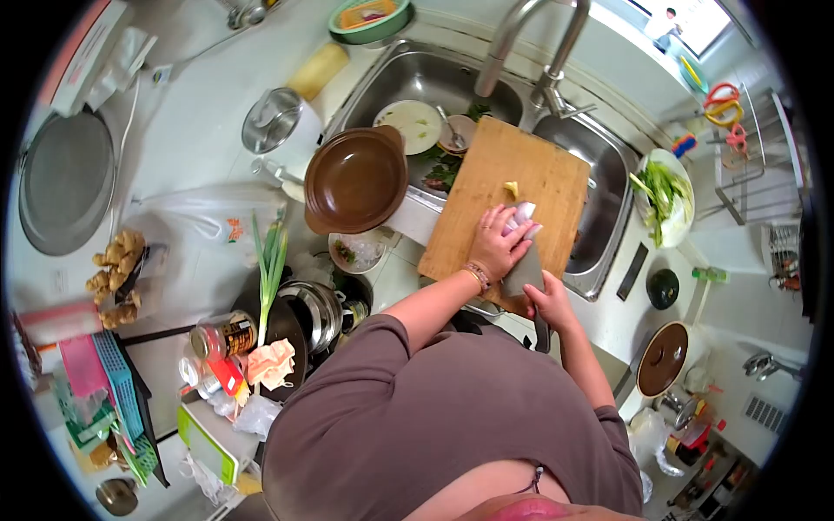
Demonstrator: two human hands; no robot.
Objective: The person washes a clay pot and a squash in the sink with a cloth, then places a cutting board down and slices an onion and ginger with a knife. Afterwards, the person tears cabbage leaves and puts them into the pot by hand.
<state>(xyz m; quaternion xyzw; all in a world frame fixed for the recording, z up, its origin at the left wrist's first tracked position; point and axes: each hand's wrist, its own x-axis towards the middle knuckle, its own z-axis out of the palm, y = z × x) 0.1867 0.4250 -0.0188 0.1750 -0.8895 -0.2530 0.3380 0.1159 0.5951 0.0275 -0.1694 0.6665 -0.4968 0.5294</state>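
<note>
A wooden cutting board (508,156) lies across the sink. My left hand (502,245) presses on purple-white onion pieces (523,214), its fingers curled over them. Beside those fingers stands the broad grey blade of a cleaver (525,271), whose handle is in my right hand (549,300). The right fingers wrap around the handle and hide most of it. A small yellowish piece (511,187) lies on the board just beyond the onion; I cannot tell its kind.
Behind the board is a steel sink (356,97) with a plate (407,127) inside. A brown pot (354,181) stands left of the board. To the right are a bowl of greens (667,198), a dark green round vegetable (663,288) and a brown lid (662,359). A faucet (549,87) rises behind.
</note>
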